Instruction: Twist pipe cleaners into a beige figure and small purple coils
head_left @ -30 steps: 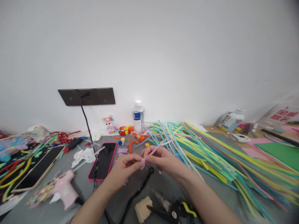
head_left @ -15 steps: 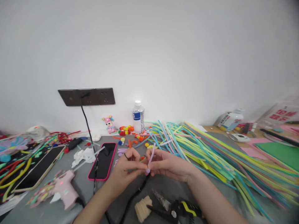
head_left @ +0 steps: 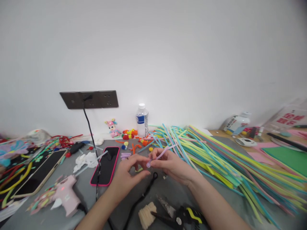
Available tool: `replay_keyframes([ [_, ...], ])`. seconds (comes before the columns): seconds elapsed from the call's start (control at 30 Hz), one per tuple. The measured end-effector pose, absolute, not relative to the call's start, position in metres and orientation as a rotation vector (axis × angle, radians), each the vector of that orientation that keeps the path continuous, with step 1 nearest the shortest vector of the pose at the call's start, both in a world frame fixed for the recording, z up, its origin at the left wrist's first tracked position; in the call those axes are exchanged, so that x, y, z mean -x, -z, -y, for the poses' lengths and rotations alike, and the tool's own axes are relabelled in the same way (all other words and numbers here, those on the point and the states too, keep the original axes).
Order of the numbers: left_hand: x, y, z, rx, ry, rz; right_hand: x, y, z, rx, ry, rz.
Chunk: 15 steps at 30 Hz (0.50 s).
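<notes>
Both hands meet over the grey table in front of me. My right hand pinches the lower end of a lilac pipe cleaner, which slants up to the right; that end is curled into a small loop. The fingertips of my left hand are closed against that looped end. A black cord with a loop lies just below the hands.
A big heap of coloured pipe cleaners fills the right half. A pink-cased phone, a pink glue gun, another phone, a water bottle, black-yellow pliers and a cream bundle lie around.
The lilac pipe cleaner was tilted up to near upright and has swung back to slant up-right. Both hands shifted slightly while working its looped end.
</notes>
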<state>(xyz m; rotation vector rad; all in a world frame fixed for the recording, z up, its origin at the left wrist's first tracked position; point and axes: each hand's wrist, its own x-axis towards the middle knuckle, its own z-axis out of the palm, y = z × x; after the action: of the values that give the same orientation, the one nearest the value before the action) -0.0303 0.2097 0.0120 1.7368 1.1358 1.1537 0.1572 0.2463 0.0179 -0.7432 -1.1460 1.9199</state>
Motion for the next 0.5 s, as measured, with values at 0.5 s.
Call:
replay_keyframes([
  [0.5,0.028,-0.007,-0.205,-1.956,-1.493,-1.174,-0.144,-0.009,-0.245,0.766,-1.731,1.173],
])
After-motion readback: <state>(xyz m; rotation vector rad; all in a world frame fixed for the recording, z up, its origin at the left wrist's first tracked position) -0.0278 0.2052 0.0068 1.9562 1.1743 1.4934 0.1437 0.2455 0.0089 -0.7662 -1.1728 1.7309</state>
